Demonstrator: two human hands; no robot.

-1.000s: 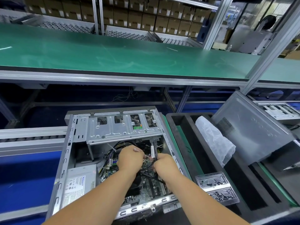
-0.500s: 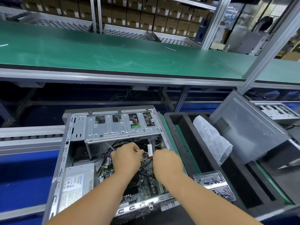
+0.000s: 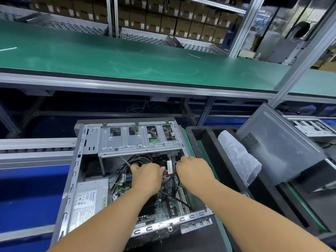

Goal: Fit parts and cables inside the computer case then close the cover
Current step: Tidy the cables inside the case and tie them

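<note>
Head view: white label (image 3: 169,167) on cables (image 3: 174,158), print unreadable.

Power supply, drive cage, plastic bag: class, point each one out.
Power supply (image 3: 87,202): head view, its labelled top.
Drive cage (image 3: 138,140): head view, its metal top plate.
Plastic bag (image 3: 238,157): head view, its crumpled middle.

The computer case (image 3: 127,142) is bare silver-grey metal, its drive cage punched with dark square openings. Just beyond the left grip (image 3: 147,176) black and purple cables (image 3: 125,171) bunch together. Between the two grips a white label (image 3: 169,167) shows against a green circuit board (image 3: 167,202) with white slots. To the left of the left grip sits a grey power supply (image 3: 91,199) with a white printed sticker. Right of the right grip (image 3: 195,170) lie a black foam tray (image 3: 205,139), a milky white plastic bag (image 3: 238,157) and a dark grey cover (image 3: 280,144) with a dotted vent patch. Beyond both grips, the worktop (image 3: 127,60) is green, edged in silver.
</note>
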